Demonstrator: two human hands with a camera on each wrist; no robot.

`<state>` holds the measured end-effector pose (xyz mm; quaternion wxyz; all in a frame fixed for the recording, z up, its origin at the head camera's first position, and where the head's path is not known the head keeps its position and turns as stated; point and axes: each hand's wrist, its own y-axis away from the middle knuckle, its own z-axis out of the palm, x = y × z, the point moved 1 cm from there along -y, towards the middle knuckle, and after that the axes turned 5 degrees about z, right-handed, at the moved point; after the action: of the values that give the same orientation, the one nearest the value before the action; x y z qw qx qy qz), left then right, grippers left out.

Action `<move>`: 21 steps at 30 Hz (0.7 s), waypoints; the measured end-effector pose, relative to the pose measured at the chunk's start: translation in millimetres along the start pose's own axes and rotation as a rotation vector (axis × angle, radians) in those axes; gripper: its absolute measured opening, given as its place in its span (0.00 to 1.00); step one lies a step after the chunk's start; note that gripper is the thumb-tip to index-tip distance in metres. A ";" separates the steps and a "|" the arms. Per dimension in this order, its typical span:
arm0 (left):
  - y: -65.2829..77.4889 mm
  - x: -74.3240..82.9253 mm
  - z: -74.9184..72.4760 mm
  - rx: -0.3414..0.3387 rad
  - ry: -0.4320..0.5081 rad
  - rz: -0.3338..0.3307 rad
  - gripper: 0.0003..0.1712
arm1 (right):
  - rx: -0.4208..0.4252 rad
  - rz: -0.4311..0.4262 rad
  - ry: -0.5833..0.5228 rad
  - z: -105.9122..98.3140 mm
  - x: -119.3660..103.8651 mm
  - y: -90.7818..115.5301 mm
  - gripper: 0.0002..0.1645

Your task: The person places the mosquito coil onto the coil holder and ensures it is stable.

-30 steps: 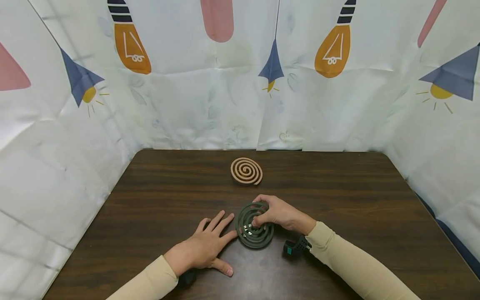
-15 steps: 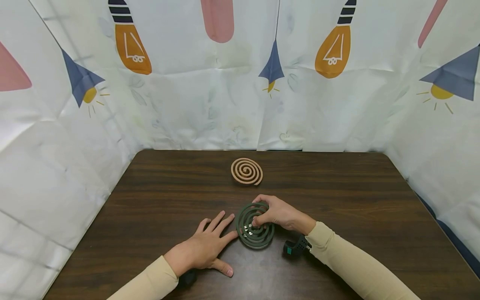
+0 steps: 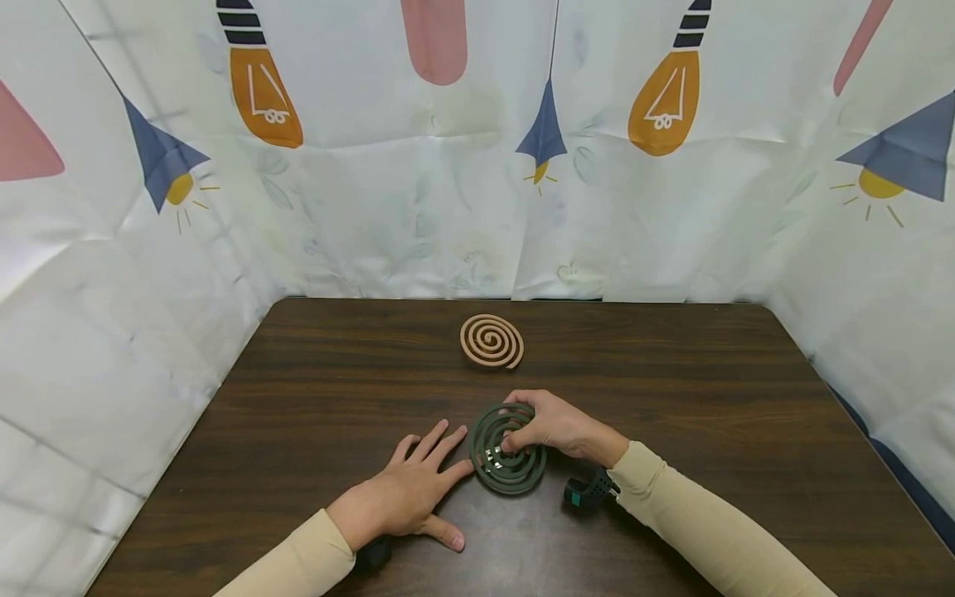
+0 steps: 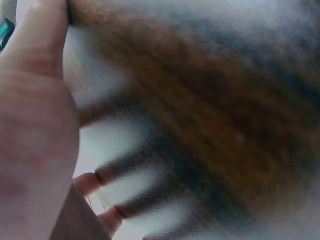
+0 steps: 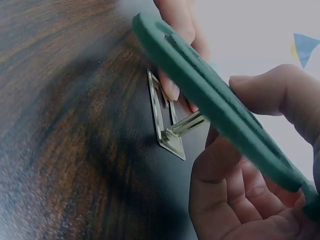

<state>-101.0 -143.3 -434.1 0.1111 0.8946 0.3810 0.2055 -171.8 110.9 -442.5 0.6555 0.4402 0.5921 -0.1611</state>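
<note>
Left hand [image 3: 406, 495] rests on woodgrain table [image 3: 671, 373], white sheeting [image 3: 343, 207] behind

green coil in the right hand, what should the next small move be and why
Probably ease the green coil down onto the metal stand: the right hand pinches the coil over the stand, whose prong rises toward it. Whether coil and prong already meet is unclear.
</note>
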 end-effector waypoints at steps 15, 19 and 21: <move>0.1 1.0 -0.6 -0.008 -0.005 -0.005 0.59 | 0.015 -0.021 0.063 2.5 -2.8 3.6 0.24; -0.2 1.1 -0.8 -0.014 -0.010 -0.011 0.59 | 0.011 -0.020 0.079 3.1 -4.7 4.3 0.25; -0.4 0.9 -0.8 -0.015 -0.015 -0.013 0.59 | 0.011 -0.019 0.084 3.5 -5.9 4.5 0.24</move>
<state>-101.1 -142.3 -433.2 0.1223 0.8927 0.3844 0.2010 -167.7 108.9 -435.7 0.6261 0.4446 0.6223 -0.1518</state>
